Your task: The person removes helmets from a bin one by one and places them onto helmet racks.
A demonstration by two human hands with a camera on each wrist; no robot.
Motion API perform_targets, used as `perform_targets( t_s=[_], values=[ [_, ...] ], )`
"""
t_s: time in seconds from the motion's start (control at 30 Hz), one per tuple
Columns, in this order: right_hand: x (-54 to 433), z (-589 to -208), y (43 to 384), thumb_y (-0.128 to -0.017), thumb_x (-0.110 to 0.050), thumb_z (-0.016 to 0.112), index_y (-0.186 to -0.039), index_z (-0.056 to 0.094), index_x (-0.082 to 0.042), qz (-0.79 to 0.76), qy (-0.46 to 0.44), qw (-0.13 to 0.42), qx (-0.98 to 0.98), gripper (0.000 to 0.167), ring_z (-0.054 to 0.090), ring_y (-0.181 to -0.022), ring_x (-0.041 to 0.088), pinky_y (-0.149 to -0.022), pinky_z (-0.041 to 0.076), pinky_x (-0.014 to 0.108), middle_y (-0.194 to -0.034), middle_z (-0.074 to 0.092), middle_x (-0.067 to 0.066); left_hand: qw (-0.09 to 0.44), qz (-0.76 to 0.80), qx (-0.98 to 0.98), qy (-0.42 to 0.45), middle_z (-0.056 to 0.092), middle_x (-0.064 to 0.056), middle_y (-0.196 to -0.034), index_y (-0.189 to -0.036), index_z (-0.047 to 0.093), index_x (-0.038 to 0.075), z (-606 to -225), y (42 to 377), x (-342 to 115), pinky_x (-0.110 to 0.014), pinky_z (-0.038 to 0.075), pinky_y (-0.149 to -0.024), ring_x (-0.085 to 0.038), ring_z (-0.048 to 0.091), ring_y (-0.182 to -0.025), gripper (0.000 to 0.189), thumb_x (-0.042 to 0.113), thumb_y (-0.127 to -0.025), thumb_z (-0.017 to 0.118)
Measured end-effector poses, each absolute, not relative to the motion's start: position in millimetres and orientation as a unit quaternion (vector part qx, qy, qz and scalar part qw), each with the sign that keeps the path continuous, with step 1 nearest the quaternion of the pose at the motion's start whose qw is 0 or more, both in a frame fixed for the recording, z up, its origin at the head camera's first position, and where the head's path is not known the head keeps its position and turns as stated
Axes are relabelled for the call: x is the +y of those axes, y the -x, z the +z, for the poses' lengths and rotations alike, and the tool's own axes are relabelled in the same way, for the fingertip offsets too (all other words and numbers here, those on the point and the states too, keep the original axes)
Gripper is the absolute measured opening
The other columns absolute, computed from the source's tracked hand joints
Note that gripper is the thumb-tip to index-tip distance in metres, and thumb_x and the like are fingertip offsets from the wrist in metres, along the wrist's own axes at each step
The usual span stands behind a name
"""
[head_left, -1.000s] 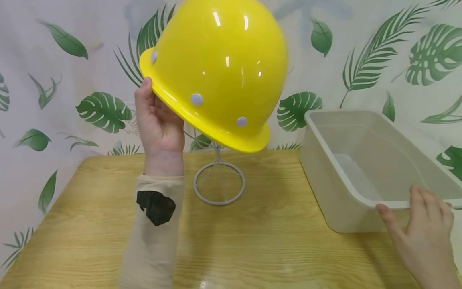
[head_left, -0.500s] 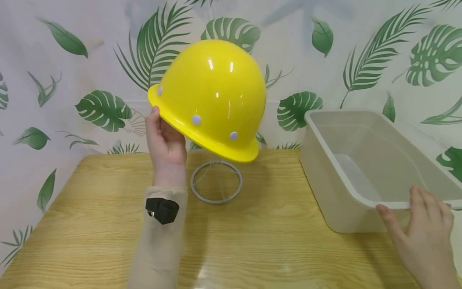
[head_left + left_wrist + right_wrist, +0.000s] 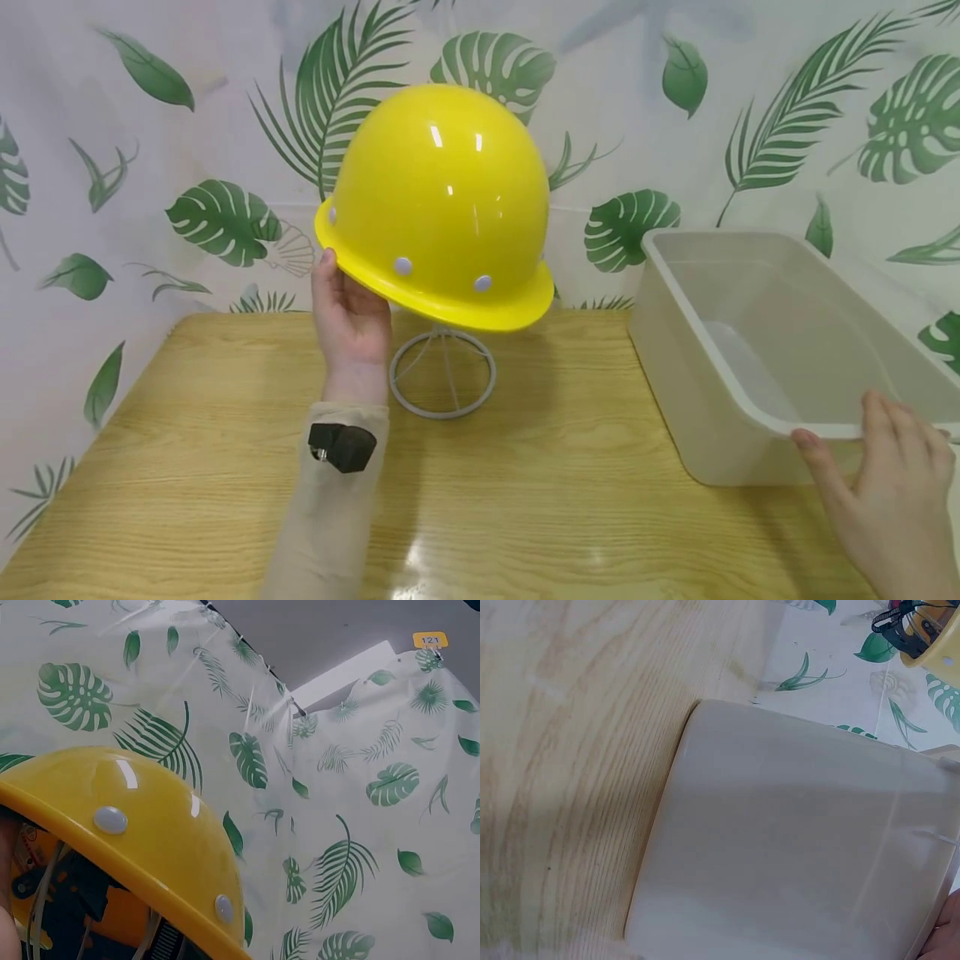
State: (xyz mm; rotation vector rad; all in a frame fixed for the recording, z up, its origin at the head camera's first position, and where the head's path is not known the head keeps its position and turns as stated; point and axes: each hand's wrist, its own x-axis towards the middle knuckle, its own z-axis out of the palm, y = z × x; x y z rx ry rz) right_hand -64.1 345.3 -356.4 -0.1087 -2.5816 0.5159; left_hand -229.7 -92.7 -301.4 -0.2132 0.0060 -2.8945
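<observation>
A yellow hard hat (image 3: pixel 442 200) with grey rivets is held tilted in the head view, its left side higher. My left hand (image 3: pixel 352 317) grips its left brim, thumb on the outer edge and fingers underneath. In the left wrist view, dark straps and lining (image 3: pixel 82 892) show inside the hard hat. Under it is a white wire stand (image 3: pixel 442 412); its upper part is hidden, and contact with the hat cannot be told. At right, my right hand (image 3: pixel 892 492) holds the near rim of a beige plastic bin (image 3: pixel 697 392), fingers over the rim and thumb outside.
The bin stands on the right of a wood-grain table (image 3: pixel 540 500). Behind the table hangs a leaf-patterned backdrop (image 3: pixel 622 83). A yellow tag marked 121 (image 3: pixel 430 640) is clipped at the backdrop's top edge.
The hard hat came down in my left hand, mostly in the first half second, then tilted closer to level. My right hand stays at the bin's rim.
</observation>
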Motion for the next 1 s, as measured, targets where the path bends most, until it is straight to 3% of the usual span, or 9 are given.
perform_targets(
  t_s=[0.13, 0.3, 0.43, 0.63, 0.87, 1.0],
  values=[
    [346.6, -358.4, 64.9, -0.098, -0.049, 0.044, -0.142, 0.018, 0.017, 0.19, 0.04, 0.253, -0.948, 0.083, 0.009, -0.135, 0.052, -0.111, -0.001, 0.056, -0.145, 0.02, 0.038, 0.104, -0.99, -0.029, 0.085, 0.069, -0.013, -0.093, -0.103, 0.063, -0.003, -308.3, 230.8, -94.8, -0.025, 0.054, -0.072, -0.02, 0.067, -0.081, 0.022, 0.013, -0.098, 0.049],
    [349.1, -358.4, 66.5, -0.098, -0.048, 0.046, -0.141, 0.019, 0.018, 0.191, 0.031, 0.262, -0.946, 0.083, 0.009, -0.135, 0.052, -0.11, -0.003, 0.057, -0.144, 0.02, 0.039, 0.08, -0.989, -0.08, 0.1, 0.069, -0.008, -0.09, -0.104, 0.064, 0.0, -315.9, 231.4, -98.3, -0.021, 0.052, -0.066, -0.015, 0.064, -0.073, 0.021, 0.017, -0.095, 0.054],
    [349.8, -358.5, 67.1, -0.098, -0.046, 0.047, -0.141, 0.018, 0.018, 0.191, 0.027, 0.257, -0.947, 0.083, 0.008, -0.135, 0.052, -0.109, -0.004, 0.059, -0.145, 0.018, 0.039, 0.068, -0.983, -0.119, 0.125, 0.068, -0.007, -0.094, -0.104, 0.065, 0.002, -322.1, 231.0, -100.7, -0.022, 0.049, -0.075, -0.014, 0.06, -0.076, 0.021, 0.018, -0.091, 0.062],
    [350.1, -359.3, 67.7, -0.098, -0.047, 0.046, -0.142, 0.017, 0.018, 0.187, 0.033, 0.251, -0.949, 0.083, 0.007, -0.135, 0.051, -0.109, -0.004, 0.06, -0.146, 0.017, 0.039, 0.063, -0.959, -0.224, 0.161, 0.062, 0.0, -0.083, -0.1, 0.066, 0.008, -327.6, 232.1, -108.1, -0.021, 0.04, -0.073, -0.011, 0.047, -0.071, 0.028, 0.031, -0.085, 0.072],
    [349.0, -360.0, 68.3, -0.097, -0.049, 0.046, -0.142, 0.018, 0.017, 0.185, 0.041, 0.256, -0.948, 0.084, 0.008, -0.135, 0.053, -0.11, -0.005, 0.059, -0.145, 0.019, 0.039, 0.069, -0.937, -0.314, 0.138, 0.06, 0.0, -0.099, -0.102, 0.066, 0.011, -328.8, 231.0, -120.9, -0.023, 0.038, -0.081, -0.012, 0.047, -0.087, 0.032, 0.038, -0.086, 0.07],
    [348.9, -359.5, 67.9, -0.097, -0.051, 0.046, -0.142, 0.019, 0.016, 0.175, 0.041, 0.258, -0.949, 0.085, 0.01, -0.135, 0.053, -0.111, -0.005, 0.056, -0.144, 0.02, 0.039, 0.057, -0.924, -0.358, 0.124, 0.055, 0.001, -0.101, -0.102, 0.063, 0.014, -325.8, 229.6, -126.8, -0.021, 0.035, -0.075, -0.011, 0.044, -0.084, 0.025, 0.037, -0.091, 0.063]
  ],
)
